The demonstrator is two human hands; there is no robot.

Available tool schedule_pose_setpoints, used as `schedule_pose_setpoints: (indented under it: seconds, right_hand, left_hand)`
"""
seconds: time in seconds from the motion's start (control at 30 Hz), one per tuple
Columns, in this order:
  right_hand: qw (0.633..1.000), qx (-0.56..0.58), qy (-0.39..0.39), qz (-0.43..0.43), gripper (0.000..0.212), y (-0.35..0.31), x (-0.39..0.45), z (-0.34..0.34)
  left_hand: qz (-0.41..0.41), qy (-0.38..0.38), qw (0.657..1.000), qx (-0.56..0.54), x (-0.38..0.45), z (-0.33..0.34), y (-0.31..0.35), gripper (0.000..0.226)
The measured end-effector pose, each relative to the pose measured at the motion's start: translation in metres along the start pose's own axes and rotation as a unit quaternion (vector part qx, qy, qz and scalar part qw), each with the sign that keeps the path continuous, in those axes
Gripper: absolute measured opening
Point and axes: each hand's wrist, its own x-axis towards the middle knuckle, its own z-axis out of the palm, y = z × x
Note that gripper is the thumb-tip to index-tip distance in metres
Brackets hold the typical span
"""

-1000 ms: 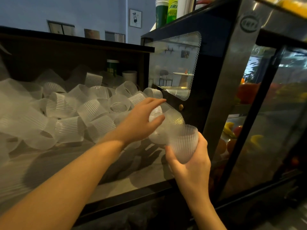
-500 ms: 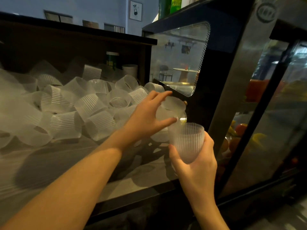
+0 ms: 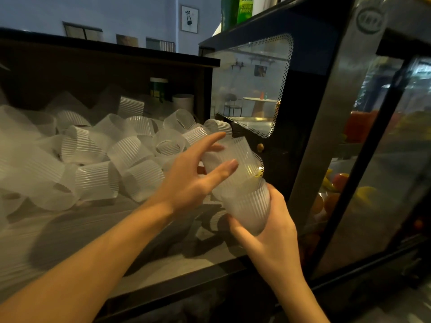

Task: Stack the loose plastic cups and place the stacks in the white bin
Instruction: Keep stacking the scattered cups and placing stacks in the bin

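My right hand (image 3: 270, 231) grips a ribbed translucent plastic cup (image 3: 250, 208) from below, mouth tilted up and left. A second translucent cup (image 3: 235, 157) sits partway inside it, bottom end in the mouth. My left hand (image 3: 198, 173) holds that second cup between thumb and fingers, the fingers nearly straight along its side. A heap of several loose ribbed cups (image 3: 93, 155) lies on the counter (image 3: 70, 241) to the left, behind my left arm. No white bin is in view.
A black glass-fronted display fridge (image 3: 338, 136) with fruit inside stands close on the right. A dark shelf unit (image 3: 105, 66) backs the cup heap. The counter's front edge (image 3: 163, 283) runs below my arms.
My left hand has lifted a loose cup from the heap and lowered it into the mouth of the cup in my right hand; the right hand tilted its cup toward it.
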Motion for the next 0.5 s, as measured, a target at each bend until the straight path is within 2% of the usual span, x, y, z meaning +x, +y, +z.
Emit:
schedule_pose_setpoints:
  seconds: [0.17,0.33,0.4,0.5]
  right_hand:
    - [1.000,0.003,-0.005,0.001,0.086,0.003,0.000,-0.001]
    - [1.000,-0.005,-0.008,-0.005,0.086,0.004,-0.001,-0.002]
    - [1.000,-0.012,-0.015,-0.009,0.086,0.004,-0.001,-0.002]
    - [0.999,-0.020,-0.036,-0.016,0.088,0.005,-0.001,-0.002]
  left_hand:
    - [-0.003,0.024,1.000,0.010,-0.004,-0.002,-0.003,0.092]
    - [0.008,0.041,0.998,0.050,-0.004,-0.014,0.000,0.071]
    - [0.032,0.019,0.997,0.074,-0.004,-0.018,0.004,0.064]
    - [0.061,-0.026,0.990,0.125,-0.003,-0.021,0.008,0.069]
